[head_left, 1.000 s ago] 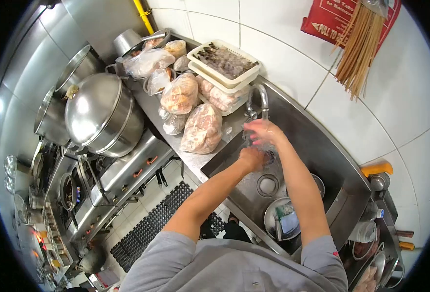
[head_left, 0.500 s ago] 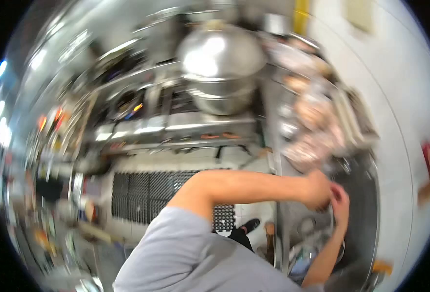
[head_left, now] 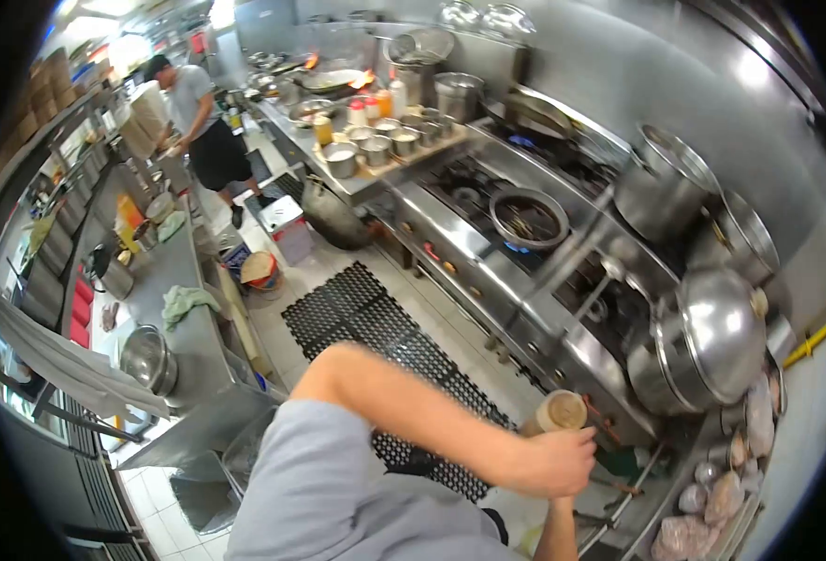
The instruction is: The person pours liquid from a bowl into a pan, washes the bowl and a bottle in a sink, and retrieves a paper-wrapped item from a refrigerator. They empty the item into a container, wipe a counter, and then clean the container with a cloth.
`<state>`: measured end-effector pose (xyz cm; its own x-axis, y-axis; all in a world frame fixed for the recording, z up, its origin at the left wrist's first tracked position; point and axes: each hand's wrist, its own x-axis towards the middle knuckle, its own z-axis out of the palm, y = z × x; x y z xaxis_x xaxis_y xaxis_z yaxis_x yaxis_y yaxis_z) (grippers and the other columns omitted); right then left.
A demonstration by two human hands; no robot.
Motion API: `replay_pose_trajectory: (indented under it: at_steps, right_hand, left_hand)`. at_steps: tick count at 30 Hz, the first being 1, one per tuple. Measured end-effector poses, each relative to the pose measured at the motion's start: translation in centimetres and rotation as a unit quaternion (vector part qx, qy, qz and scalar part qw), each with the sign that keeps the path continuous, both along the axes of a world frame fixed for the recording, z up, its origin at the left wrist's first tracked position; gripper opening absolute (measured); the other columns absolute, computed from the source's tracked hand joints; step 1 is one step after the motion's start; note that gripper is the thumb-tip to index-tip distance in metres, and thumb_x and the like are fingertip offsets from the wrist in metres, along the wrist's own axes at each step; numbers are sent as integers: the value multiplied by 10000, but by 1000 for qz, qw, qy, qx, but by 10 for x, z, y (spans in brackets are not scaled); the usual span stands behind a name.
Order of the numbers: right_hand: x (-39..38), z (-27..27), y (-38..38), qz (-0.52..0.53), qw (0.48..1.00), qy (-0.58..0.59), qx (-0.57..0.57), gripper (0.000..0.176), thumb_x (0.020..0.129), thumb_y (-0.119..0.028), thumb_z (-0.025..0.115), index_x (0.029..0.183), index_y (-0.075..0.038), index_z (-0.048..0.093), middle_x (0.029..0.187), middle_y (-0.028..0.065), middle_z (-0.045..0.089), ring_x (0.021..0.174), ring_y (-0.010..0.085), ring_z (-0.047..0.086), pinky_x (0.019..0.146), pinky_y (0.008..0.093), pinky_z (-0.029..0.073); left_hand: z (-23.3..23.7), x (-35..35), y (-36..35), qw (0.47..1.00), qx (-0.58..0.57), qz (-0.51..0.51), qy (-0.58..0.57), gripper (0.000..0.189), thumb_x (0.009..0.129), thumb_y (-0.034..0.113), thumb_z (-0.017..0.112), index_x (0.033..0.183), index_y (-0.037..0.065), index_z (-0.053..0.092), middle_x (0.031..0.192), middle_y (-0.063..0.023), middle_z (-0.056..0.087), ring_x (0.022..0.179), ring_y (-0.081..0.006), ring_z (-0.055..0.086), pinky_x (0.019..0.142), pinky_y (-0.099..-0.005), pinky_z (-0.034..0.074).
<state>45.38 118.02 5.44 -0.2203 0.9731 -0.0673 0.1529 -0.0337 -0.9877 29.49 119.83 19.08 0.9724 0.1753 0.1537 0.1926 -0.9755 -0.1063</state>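
My left hand [head_left: 563,463], at the end of a raised, bent arm, has its fingers curled and its back to me. What it grips, if anything, is hidden. My right forearm [head_left: 558,533] comes up from the bottom edge, and the hand on it is covered by my left hand. A round tub [head_left: 544,416] with a tan top shows just beyond my left hand, overlapping it in this view. Past that stands the steel stove [head_left: 469,248]. Bagged pinkish food [head_left: 689,538] lies to the right of my hands.
A big domed steel steamer [head_left: 703,346] stands on the near end of the stove, with tall pots [head_left: 661,192] behind. Black mats [head_left: 385,346] cover the aisle floor. Left is a steel counter [head_left: 156,280]. Another person [head_left: 207,122] works at its far end.
My view has swung left from the sink and bagged food to the stove and aisle. My hands now show away from the sink, with my right hand hidden behind the left.
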Motion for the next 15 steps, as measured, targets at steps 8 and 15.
replay_pose_trajectory:
  at_steps: [8, 15]
  right_hand:
    - [-261, 0, 113, 217, 971, -43, 95, 753, 581, -272, 880, 1214, -23, 555, 1128, 128, 628, 1040, 236, 607, 911, 347, 464]
    - [-432, -37, 194, 390, 896, -17, 212, 761, 576, -238, 861, 1235, -37, 537, 1187, 160, 595, 1130, 318, 558, 975, 405, 437]
  left_hand:
    - [-40, -287, -27, 678, -252, 649, -234, 541, 816, 394, 695, 1210, 56, 541, 993, -152, 656, 798, -282, 673, 688, -382, 543]
    - [-68, -396, 38, 518, -275, 704, -401, 987, 617, 436, 853, 1376, 26, 375, 1168, -153, 619, 1020, -291, 640, 857, -369, 512]
